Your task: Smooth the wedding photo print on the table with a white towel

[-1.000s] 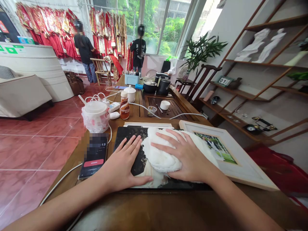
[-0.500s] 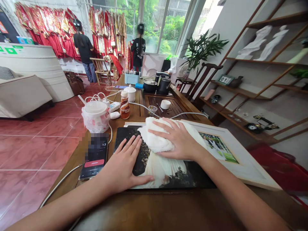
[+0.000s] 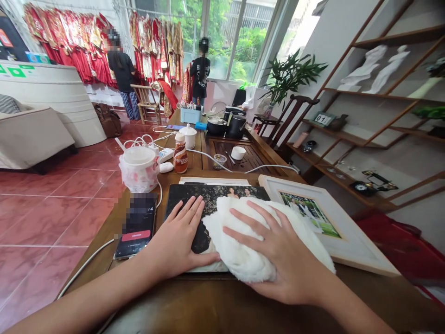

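A dark photo print (image 3: 222, 194) lies flat on the wooden table (image 3: 208, 306) in front of me. My left hand (image 3: 177, 241) rests flat on its left side, fingers stretched out, holding it down. My right hand (image 3: 281, 253) presses a fluffy white cloth (image 3: 243, 246) onto the near part of the print, fingers spread over the cloth. The cloth hides the print's lower right half.
A white-framed photo (image 3: 333, 232) lies to the right, a phone (image 3: 137, 225) with a cable to the left. Beyond stand a bagged white cup (image 3: 138, 167), a coffee bottle (image 3: 180, 155) and a tea tray (image 3: 243, 157). Two people stand by hanging red garments at the back.
My right hand slid the cloth up to the print's far edge, then back toward me to its near edge. The left hand stayed put.
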{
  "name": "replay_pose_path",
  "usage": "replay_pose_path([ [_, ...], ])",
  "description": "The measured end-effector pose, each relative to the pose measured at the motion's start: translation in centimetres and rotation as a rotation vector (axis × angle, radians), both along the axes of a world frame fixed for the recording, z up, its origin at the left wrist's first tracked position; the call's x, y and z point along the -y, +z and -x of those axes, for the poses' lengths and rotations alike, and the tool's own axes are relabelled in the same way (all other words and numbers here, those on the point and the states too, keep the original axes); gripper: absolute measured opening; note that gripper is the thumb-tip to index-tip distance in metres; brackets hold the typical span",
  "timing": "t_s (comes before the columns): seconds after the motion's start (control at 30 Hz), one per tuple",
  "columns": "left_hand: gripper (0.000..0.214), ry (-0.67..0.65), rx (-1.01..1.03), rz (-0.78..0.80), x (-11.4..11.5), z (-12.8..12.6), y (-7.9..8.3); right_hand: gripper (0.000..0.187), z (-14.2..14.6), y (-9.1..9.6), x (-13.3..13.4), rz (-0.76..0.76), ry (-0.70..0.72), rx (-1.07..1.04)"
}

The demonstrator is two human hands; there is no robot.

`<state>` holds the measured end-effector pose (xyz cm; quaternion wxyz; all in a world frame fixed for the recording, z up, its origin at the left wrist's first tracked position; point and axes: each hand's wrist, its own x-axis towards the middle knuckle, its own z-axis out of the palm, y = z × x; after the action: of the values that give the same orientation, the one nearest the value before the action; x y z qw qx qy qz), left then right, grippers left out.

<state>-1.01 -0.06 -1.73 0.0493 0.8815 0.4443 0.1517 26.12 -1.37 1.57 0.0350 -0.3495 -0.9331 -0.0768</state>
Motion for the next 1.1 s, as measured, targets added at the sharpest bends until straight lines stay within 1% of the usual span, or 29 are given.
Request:
replay_pose_path([
  [0.1, 0.105, -0.025, -0.020, 0.003, 0.0, 0.1, 0.0, 0.088, -0.2, -0.2, 0.5, -0.001, -0.007, 0.007],
  [0.23, 0.105, -0.024, -0.013, 0.004, 0.0, 0.1, -0.1, 0.089, 0.0, -0.2, -0.4, 0.011, -0.016, 0.000],
  [0.4, 0.105, -0.036, -0.008, 0.014, -0.1, 0.2, -0.1, 0.082, 0.7, 0.0, -2.9, 0.002, -0.009, -0.032],
  [0.67, 0.107, -0.036, -0.022, 0.041, -0.2, 0.2, 0.1, 0.073, 1.7, 0.3, -7.6, -0.039, -0.031, -0.046],
  [0.77, 0.109, -0.022, -0.044, 0.050, -0.1, 0.1, 0.2, 0.072, 1.8, 0.4, -8.7, -0.049, -0.040, -0.055],
  [0.83, 0.109, -0.007, -0.052, 0.044, 0.0, 0.1, 0.2, 0.072, 1.8, 0.4, -8.9, -0.054, -0.039, -0.058],
  [0.93, 0.109, 0.006, -0.054, 0.032, 0.1, 0.0, 0.2, 0.071, 1.6, 0.3, -8.4, -0.063, -0.040, -0.061],
  [1.1, 0.112, 0.011, -0.064, 0.037, 0.2, -0.2, 0.4, 0.075, 1.1, 0.3, -5.7, -0.028, -0.029, -0.049],
])
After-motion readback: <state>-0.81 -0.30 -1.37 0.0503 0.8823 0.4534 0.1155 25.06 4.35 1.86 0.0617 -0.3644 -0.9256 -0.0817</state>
